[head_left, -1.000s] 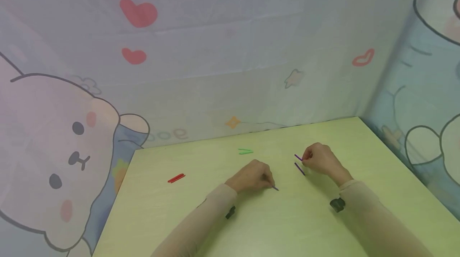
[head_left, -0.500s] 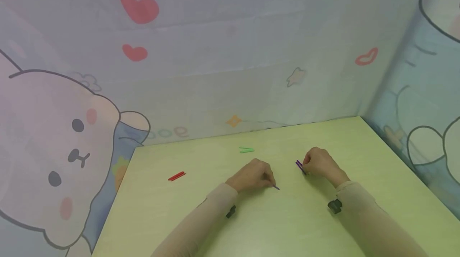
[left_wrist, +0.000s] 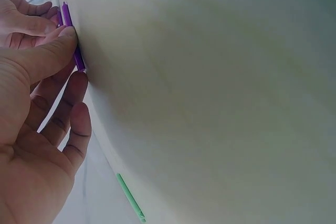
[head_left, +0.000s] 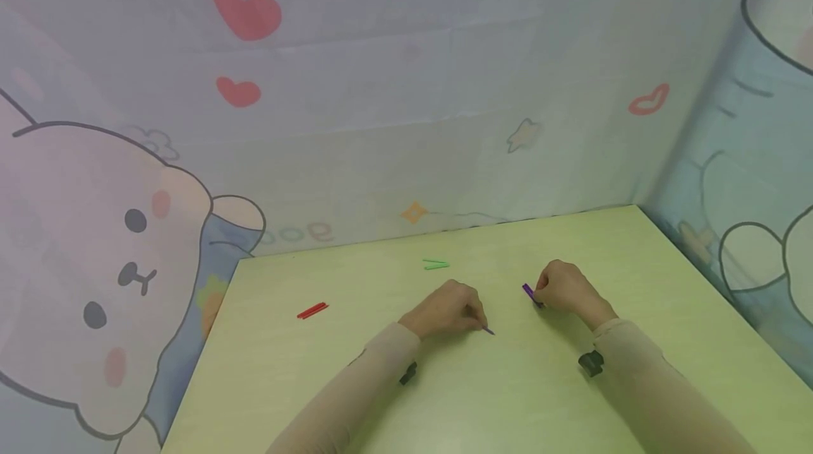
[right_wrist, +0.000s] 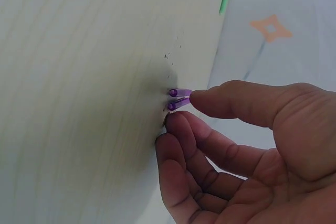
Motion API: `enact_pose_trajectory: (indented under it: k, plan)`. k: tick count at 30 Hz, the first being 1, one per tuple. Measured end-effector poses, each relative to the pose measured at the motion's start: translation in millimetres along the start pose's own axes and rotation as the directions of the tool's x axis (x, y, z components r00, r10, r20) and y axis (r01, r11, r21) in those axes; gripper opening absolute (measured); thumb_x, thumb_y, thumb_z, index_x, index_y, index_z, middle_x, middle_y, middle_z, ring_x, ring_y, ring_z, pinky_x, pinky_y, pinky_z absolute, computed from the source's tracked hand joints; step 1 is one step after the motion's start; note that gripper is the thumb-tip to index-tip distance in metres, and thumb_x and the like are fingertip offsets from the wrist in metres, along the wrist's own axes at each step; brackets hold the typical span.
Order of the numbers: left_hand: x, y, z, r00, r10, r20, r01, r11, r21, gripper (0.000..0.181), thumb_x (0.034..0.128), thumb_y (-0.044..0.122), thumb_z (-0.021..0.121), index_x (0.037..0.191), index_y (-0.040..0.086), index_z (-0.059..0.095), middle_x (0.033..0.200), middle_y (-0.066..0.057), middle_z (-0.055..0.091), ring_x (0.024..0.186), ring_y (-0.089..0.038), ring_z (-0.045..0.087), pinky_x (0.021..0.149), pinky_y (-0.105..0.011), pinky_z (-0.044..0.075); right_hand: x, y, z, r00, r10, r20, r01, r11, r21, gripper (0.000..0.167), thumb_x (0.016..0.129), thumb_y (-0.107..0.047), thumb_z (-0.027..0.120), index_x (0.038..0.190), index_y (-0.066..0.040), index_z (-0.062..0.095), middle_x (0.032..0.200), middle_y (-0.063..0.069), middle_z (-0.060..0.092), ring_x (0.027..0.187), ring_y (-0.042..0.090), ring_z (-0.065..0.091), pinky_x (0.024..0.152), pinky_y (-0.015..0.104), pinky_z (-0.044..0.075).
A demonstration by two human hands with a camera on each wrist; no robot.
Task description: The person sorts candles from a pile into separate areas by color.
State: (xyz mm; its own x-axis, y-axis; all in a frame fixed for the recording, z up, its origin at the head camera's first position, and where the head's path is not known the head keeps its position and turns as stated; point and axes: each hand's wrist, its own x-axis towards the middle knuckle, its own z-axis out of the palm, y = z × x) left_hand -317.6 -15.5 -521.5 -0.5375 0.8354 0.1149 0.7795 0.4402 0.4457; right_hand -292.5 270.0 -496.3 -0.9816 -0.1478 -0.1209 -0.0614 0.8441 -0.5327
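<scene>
Near the middle of the table, my left hand pinches a thin purple stick between thumb and fingers. The left wrist view shows that purple stick under the thumb. Farther right, my right hand holds its fingertips at two purple sticks lying side by side on the table. Up close in the right wrist view, the thumb touches the purple sticks from above, with the forefinger just below them. The thumb hides their far ends.
Two green sticks lie toward the back of the pale yellow-green table. Some red sticks lie together at the left. A printed cloth hangs along the table's back edge.
My right hand has brought one purple stick nearer to me, against the other, so the two now lie alongside. My left hand has stayed almost still with its stick.
</scene>
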Motion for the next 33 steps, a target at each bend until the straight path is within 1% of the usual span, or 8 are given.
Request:
enact_pose_trajectory:
  k: [5, 9, 12, 16, 23, 28, 31, 33]
  plan:
    - [0.3, 1.5, -1.1, 1.000, -0.007, -0.001, 0.007, 1.000, 0.007, 0.007, 0.0937, 0.009, 0.091, 0.098, 0.015, 0.090, 0.096, 0.005, 0.082, 0.089, 0.004, 0.070, 0.087, -0.006, 0.052, 0.1, -0.8, -1.3, 1.000, -0.002, 0.003, 0.002, 1.000, -0.003, 0.009, 0.095, -0.008, 0.077, 0.086, -0.003, 0.078, 0.084, 0.006, 0.074, 0.076, 0.022, 0.064, 0.068, 0.036, 0.055]
    - [0.1, 2.4, -1.2, 1.000, -0.024, 0.002, 0.024, 1.000, 0.002, 0.007, 0.0939, 0.009, 0.091, 0.098, 0.015, 0.090, 0.096, 0.005, 0.082, 0.090, 0.003, 0.070, 0.087, -0.007, 0.052, -1.2, -3.1, -2.9, 1.000, -0.003, 0.005, 0.003, 1.000, 0.000, 0.010, 0.095, -0.008, 0.077, 0.087, -0.003, 0.077, 0.085, 0.006, 0.073, 0.076, 0.022, 0.063, 0.067, 0.036, 0.054]
    - [0.1, 2.5, -1.3, 0.999, -0.034, 0.003, 0.034, 0.999, -0.009, 0.007, 0.0940, 0.008, 0.091, 0.097, 0.014, 0.090, 0.096, 0.006, 0.082, 0.090, 0.002, 0.071, 0.088, -0.008, 0.053, -2.2, -5.2, -4.5, 1.000, -0.011, -0.005, 0.011, 1.000, 0.001, 0.011, 0.095, -0.008, 0.077, 0.086, -0.004, 0.076, 0.084, 0.006, 0.072, 0.076, 0.022, 0.063, 0.066, 0.035, 0.053]
    - [0.7, 1.9, -1.4, 0.999, -0.034, 0.001, 0.034, 0.999, -0.004, 0.007, 0.0938, 0.009, 0.091, 0.098, 0.015, 0.090, 0.096, 0.006, 0.082, 0.091, 0.002, 0.070, 0.089, -0.008, 0.052, -3.8, -8.4, -7.9, 0.999, -0.024, -0.026, 0.024, 1.000, 0.007, 0.010, 0.094, -0.007, 0.076, 0.085, -0.004, 0.075, 0.084, 0.007, 0.071, 0.075, 0.022, 0.062, 0.065, 0.034, 0.053]
    - [0.5, 1.7, -1.2, 0.999, -0.036, -0.001, 0.036, 0.999, 0.003, 0.008, 0.0938, 0.008, 0.091, 0.098, 0.015, 0.090, 0.094, 0.007, 0.081, 0.089, 0.003, 0.068, 0.087, -0.008, 0.052, -11.7, -19.5, -13.5, 0.998, -0.054, -0.045, 0.056, 0.998, 0.025, 0.008, 0.099, -0.008, 0.076, 0.094, -0.002, 0.077, 0.089, 0.008, 0.073, 0.079, 0.023, 0.063, 0.068, 0.036, 0.056]
    - [-0.1, 1.4, 0.4, 0.999, -0.036, 0.000, 0.036, 0.999, -0.006, 0.008, 0.0938, 0.008, 0.091, 0.097, 0.015, 0.090, 0.094, 0.008, 0.081, 0.086, 0.005, 0.067, 0.084, -0.008, 0.052, -20.4, -30.6, -17.2, 0.990, -0.118, -0.080, 0.121, 0.992, 0.034, 0.008, 0.099, -0.009, 0.079, 0.096, -0.002, 0.077, 0.089, 0.005, 0.074, 0.080, 0.021, 0.065, 0.071, 0.036, 0.058]
    - [-0.2, 1.1, 0.7, 0.999, -0.035, -0.001, 0.035, 0.999, -0.021, 0.007, 0.0941, 0.008, 0.091, 0.097, 0.014, 0.090, 0.094, 0.008, 0.081, 0.085, 0.006, 0.067, 0.082, -0.008, 0.053, -25.9, -38.5, -18.6, 0.977, -0.182, -0.107, 0.188, 0.981, 0.052, 0.006, 0.100, -0.010, 0.078, 0.098, -0.004, 0.078, 0.088, 0.002, 0.075, 0.079, 0.017, 0.067, 0.071, 0.034, 0.058]
    - [0.3, 0.0, 1.1, 1.000, -0.030, -0.004, 0.030, 0.999, -0.021, 0.007, 0.0942, 0.007, 0.091, 0.097, 0.014, 0.090, 0.094, 0.009, 0.081, 0.085, 0.007, 0.067, 0.081, -0.008, 0.053, -30.3, -44.3, -18.4, 0.965, -0.234, -0.120, 0.242, 0.969, 0.058, 0.004, 0.100, -0.010, 0.078, 0.100, -0.006, 0.078, 0.087, -0.002, 0.074, 0.079, 0.013, 0.067, 0.071, 0.032, 0.057]
